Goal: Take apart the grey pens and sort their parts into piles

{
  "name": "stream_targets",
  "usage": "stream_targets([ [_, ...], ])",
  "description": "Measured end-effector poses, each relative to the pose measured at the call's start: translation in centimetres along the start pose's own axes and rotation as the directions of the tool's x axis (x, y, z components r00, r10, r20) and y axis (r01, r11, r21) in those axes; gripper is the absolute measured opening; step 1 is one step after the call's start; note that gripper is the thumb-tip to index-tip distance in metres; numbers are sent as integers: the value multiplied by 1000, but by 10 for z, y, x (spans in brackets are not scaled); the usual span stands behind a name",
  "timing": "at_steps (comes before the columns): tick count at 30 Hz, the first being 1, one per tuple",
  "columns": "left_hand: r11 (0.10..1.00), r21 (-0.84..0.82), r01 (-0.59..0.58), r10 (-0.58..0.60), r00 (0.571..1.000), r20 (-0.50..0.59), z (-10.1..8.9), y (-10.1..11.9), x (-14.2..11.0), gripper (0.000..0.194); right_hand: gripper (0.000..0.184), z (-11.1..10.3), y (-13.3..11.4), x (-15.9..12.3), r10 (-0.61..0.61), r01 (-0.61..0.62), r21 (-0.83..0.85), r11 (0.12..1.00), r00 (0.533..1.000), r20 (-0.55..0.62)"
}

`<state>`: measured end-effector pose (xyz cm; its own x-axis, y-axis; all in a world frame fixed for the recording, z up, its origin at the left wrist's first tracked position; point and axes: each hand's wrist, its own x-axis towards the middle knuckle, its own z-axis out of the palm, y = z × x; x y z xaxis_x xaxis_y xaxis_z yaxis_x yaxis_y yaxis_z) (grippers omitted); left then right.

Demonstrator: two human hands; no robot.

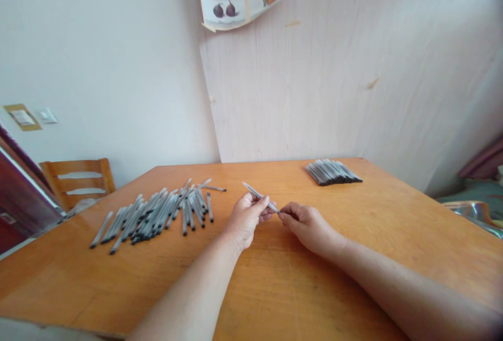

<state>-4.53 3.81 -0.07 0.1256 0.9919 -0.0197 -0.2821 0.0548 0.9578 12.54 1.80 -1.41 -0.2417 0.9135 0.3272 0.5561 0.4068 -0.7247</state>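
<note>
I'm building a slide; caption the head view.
Left hand and right hand hold one pen; scattered pens lie left, a tidier group right.

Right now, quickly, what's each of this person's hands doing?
Left hand: closed, holding a pen along its barrel.
Right hand: closed, pinching at the end of that same pen; the exact grip is hidden.

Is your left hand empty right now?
No, the left hand holds a pen, with the right hand at one end of it.
</note>
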Motion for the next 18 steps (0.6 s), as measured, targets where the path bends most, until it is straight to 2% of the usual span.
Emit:
stream_targets([
  [3, 1000, -1, 10, -10, 1000, 2, 0, -1, 0, 28, 19, 1, 2, 0, 22, -22, 20, 1000, 1000, -14],
  [8, 1000, 5, 3, -3, 1000, -7, 0, -1, 0, 26, 28, 0, -1, -1, -22, 21, 5, 1000, 1000, 18],
  [13, 1000, 5, 28, -28, 999, -19, 0, -1, 1, 27, 17, 1, 1, 0, 13, -13, -10, 1000, 1000, -21],
  [18, 1000, -8, 21, -21, 999, -32, 1, -1, 1, 27, 25, 0, 0, -1, -3, 3, -20, 1000, 1000, 0],
])
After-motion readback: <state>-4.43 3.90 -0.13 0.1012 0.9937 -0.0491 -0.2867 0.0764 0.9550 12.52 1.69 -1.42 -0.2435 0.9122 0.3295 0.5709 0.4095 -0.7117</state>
